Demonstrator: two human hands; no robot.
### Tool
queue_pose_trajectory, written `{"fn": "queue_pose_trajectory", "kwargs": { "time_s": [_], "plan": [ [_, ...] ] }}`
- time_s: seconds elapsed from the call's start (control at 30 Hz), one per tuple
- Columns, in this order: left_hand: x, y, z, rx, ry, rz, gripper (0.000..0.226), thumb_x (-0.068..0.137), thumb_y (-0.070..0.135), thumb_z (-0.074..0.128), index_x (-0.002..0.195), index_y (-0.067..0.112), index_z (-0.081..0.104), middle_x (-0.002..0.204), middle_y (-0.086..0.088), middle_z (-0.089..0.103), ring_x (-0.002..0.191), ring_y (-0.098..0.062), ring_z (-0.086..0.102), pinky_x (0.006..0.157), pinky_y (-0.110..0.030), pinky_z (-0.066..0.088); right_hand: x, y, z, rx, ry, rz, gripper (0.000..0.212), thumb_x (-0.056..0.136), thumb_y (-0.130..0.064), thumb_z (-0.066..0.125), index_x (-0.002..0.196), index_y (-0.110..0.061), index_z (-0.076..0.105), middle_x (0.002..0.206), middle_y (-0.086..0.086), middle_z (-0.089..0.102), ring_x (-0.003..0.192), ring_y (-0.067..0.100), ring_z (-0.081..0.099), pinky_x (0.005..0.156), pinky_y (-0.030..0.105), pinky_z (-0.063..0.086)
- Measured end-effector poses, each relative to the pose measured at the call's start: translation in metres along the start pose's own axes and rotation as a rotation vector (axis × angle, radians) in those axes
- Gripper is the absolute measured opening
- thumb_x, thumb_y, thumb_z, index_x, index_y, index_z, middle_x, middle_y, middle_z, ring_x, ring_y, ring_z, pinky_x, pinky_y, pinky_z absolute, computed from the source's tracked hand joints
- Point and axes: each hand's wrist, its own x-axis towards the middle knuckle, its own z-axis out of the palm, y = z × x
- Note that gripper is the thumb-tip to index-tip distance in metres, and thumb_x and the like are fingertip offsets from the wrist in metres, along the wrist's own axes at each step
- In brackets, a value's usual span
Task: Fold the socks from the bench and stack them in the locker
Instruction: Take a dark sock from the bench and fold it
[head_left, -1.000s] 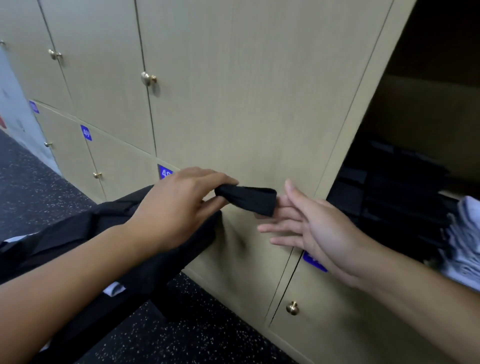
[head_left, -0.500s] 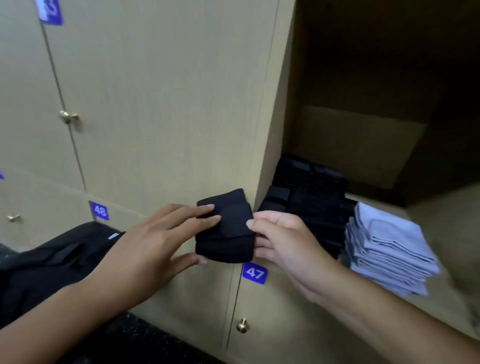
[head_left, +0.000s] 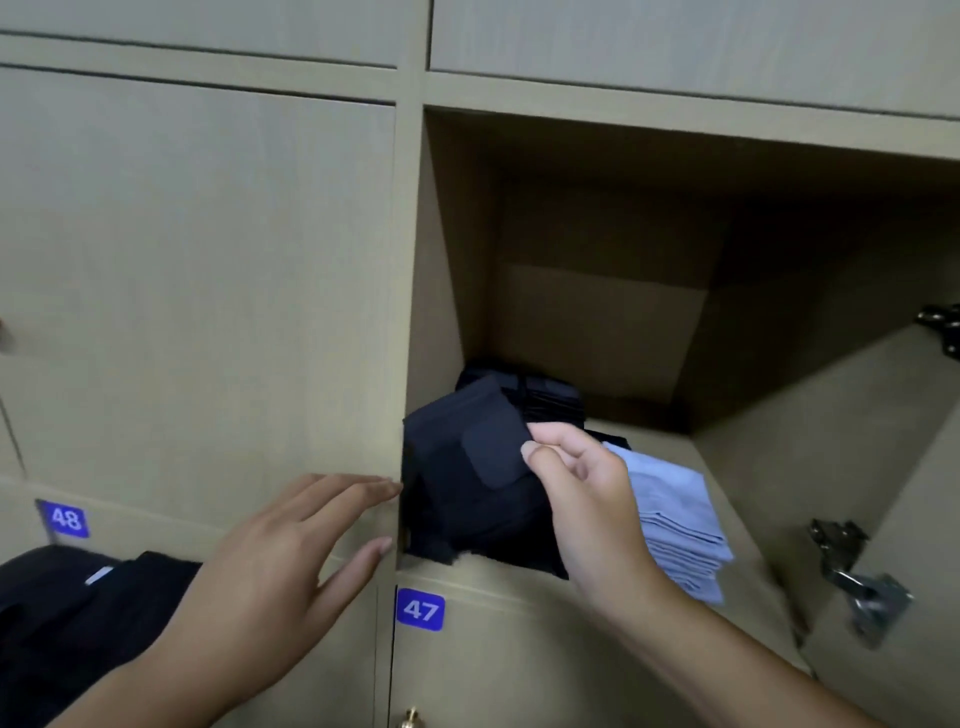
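We note the right hand (head_left: 587, 499) pinching the folded black sock (head_left: 491, 452) at frame centre, directly above the black stack (head_left: 467, 525), while the left hand (head_left: 291, 551) stays out lower left with fingers apart.

Your open locker (head_left: 748, 499) holds black folded socks (head_left: 467, 499) at its left wall, light-blue folded cloths (head_left: 675, 519) right of them.

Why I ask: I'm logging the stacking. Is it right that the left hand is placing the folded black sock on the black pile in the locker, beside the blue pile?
Not quite: in the head view the right hand places the sock; the left hand is open, outside the locker. The black pile and blue pile are as stated.
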Motion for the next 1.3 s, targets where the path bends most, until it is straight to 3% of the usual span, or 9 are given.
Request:
{"fn": "queue_pose_trajectory", "kwargs": {
  "time_s": [0.2, 0.27, 0.43, 0.53, 0.63, 0.8, 1.07, 1.2, 1.3],
  "plan": [
    [0.012, 0.007, 0.015, -0.034, -0.023, -0.002, 0.037, 0.096, 0.049, 0.047, 0.122, 0.029, 0.065, 0.114, 0.023, 0.063, 0.098, 0.012, 0.049, 0.083, 0.000, 0.033, 0.037, -0.014, -0.047, -0.009, 0.227, -0.102, 0.019, 0.099, 0.000, 0.053, 0.101, -0.002, 0.071, 0.080, -0.005, 0.075, 0.078, 0.006, 0.068, 0.071, 0.021, 0.055],
    [0.016, 0.007, 0.023, -0.039, -0.037, -0.012, 0.038, 0.097, 0.051, 0.045, 0.123, 0.030, 0.065, 0.113, 0.023, 0.062, 0.101, 0.007, 0.053, 0.083, -0.005, 0.037, 0.051, -0.015, -0.066, -0.037, 0.288, -0.098, 0.020, 0.100, -0.003, 0.052, 0.101, -0.004, 0.072, 0.079, -0.010, 0.075, 0.077, 0.002, 0.069, 0.070, 0.019, 0.055],
    [0.024, 0.007, 0.042, -0.058, -0.075, -0.006, 0.039, 0.096, 0.053, 0.045, 0.125, 0.034, 0.063, 0.109, 0.022, 0.063, 0.103, -0.002, 0.059, 0.081, -0.023, 0.048, 0.099, 0.004, -0.110, -0.078, 0.393, 0.028, 0.027, 0.101, -0.019, 0.058, 0.125, -0.011, 0.066, 0.116, 0.004, 0.072, 0.110, 0.019, 0.067, 0.098, 0.041, 0.055],
    [0.031, 0.009, 0.054, -0.076, -0.108, -0.009, 0.041, 0.097, 0.056, 0.042, 0.127, 0.036, 0.060, 0.110, 0.026, 0.059, 0.102, 0.001, 0.056, 0.079, -0.022, 0.050, 0.127, 0.006, -0.127, -0.040, 0.441, 0.120, 0.027, 0.104, -0.016, 0.053, 0.129, -0.011, 0.061, 0.120, 0.010, 0.067, 0.105, 0.022, 0.066, 0.074, 0.030, 0.057],
    [0.037, 0.012, 0.063, -0.087, -0.132, -0.001, 0.043, 0.097, 0.055, 0.041, 0.129, 0.033, 0.060, 0.110, 0.023, 0.059, 0.101, 0.001, 0.054, 0.081, -0.018, 0.046, 0.151, 0.008, -0.138, 0.006, 0.484, 0.206, 0.023, 0.104, -0.012, 0.051, 0.126, -0.013, 0.059, 0.120, 0.011, 0.062, 0.097, 0.019, 0.062, 0.070, 0.030, 0.054],
    [0.040, 0.012, 0.075, -0.112, -0.149, -0.001, 0.045, 0.098, 0.053, 0.042, 0.131, 0.030, 0.061, 0.115, 0.022, 0.060, 0.102, 0.002, 0.053, 0.080, -0.021, 0.051, 0.179, 0.027, -0.147, 0.069, 0.459, 0.376, 0.019, 0.104, -0.002, 0.045, 0.120, -0.006, 0.054, 0.104, 0.010, 0.059, 0.092, 0.023, 0.062, 0.045, 0.026, 0.055],
    [0.046, 0.011, 0.093, -0.089, -0.111, 0.059, 0.045, 0.098, 0.045, 0.047, 0.135, 0.024, 0.062, 0.135, 0.012, 0.058, 0.126, -0.007, 0.052, 0.104, -0.023, 0.041, 0.204, 0.058, -0.164, -0.007, 0.380, 0.540, 0.016, 0.101, 0.001, 0.047, 0.088, -0.007, 0.053, 0.086, 0.010, 0.057, 0.076, 0.020, 0.060, 0.040, 0.024, 0.054],
    [0.044, 0.007, 0.101, -0.063, -0.126, 0.080, 0.046, 0.098, 0.046, 0.047, 0.138, 0.027, 0.058, 0.138, 0.012, 0.056, 0.126, -0.010, 0.053, 0.105, -0.024, 0.040, 0.216, 0.070, -0.167, -0.104, 0.344, 0.601, 0.014, 0.101, 0.000, 0.051, 0.088, -0.006, 0.055, 0.081, 0.010, 0.057, 0.070, 0.019, 0.060, 0.037, 0.023, 0.051],
    [0.042, 0.002, 0.105, -0.060, -0.135, 0.099, 0.046, 0.097, 0.046, 0.049, 0.138, 0.027, 0.058, 0.137, 0.012, 0.057, 0.123, -0.010, 0.055, 0.100, -0.029, 0.048, 0.222, 0.077, -0.171, -0.140, 0.329, 0.639, 0.017, 0.101, -0.001, 0.051, 0.086, -0.007, 0.054, 0.081, 0.010, 0.057, 0.048, 0.015, 0.066, 0.035, 0.021, 0.049]
  ]
}}
